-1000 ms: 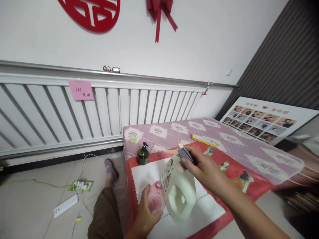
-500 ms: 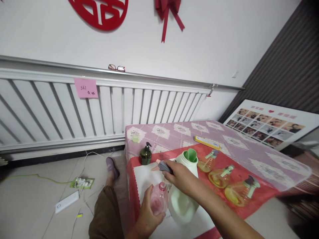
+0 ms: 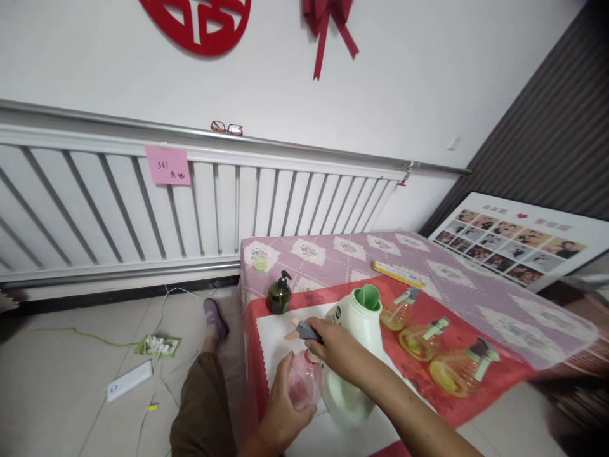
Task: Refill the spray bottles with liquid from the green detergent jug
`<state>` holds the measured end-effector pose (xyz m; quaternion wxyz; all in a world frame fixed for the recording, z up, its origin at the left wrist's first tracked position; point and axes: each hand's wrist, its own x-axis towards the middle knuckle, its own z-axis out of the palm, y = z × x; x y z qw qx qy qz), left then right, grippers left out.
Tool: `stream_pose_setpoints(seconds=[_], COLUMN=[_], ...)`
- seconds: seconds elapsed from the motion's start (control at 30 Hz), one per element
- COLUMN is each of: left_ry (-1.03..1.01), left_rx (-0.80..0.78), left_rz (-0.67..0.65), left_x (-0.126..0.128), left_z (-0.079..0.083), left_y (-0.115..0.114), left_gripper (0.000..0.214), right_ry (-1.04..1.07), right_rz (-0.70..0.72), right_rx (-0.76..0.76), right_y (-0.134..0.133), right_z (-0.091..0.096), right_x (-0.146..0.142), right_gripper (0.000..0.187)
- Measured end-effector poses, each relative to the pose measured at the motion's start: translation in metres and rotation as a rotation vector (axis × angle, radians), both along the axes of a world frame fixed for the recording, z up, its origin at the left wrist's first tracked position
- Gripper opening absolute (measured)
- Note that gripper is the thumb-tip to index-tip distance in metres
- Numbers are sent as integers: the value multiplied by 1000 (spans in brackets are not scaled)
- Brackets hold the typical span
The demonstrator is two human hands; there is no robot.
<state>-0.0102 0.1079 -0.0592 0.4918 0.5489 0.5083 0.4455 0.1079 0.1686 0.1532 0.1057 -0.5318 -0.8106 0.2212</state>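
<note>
My left hand (image 3: 280, 416) is wrapped round a small pink clear bottle (image 3: 303, 385), held upright at the table's near edge. My right hand (image 3: 339, 350) grips a grey spray-trigger head (image 3: 305, 331) with a pale nozzle, held right at the bottle's neck. Just behind both hands stands a large pale green jug (image 3: 354, 355) with a green spout, upright on a white cloth (image 3: 276, 335).
A dark green pump bottle (image 3: 279, 296) stands at the table's left. Three yellow spray bottles (image 3: 428, 339) lie on the red cloth at right. A yellow flat box (image 3: 398, 274) lies farther back. My knee, a power strip and cables are on the floor at left.
The pale green jug went from tilted over the pink bottle to standing upright. My right hand moved the spray head left and down to the pink bottle's neck.
</note>
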Motion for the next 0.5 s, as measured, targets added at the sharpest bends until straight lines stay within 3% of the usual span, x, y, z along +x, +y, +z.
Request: stream_pose_setpoints(seconds=[0.5], left_ry=[6], left_rx=[-25], left_rz=[-4], left_x=[-3], left_z=[9], left_y=[0], left_gripper=[99], right_ry=[-20], right_rz=[20], right_rx=[-14], right_y=[1], right_z=[-4], right_x=[2], right_gripper=[9])
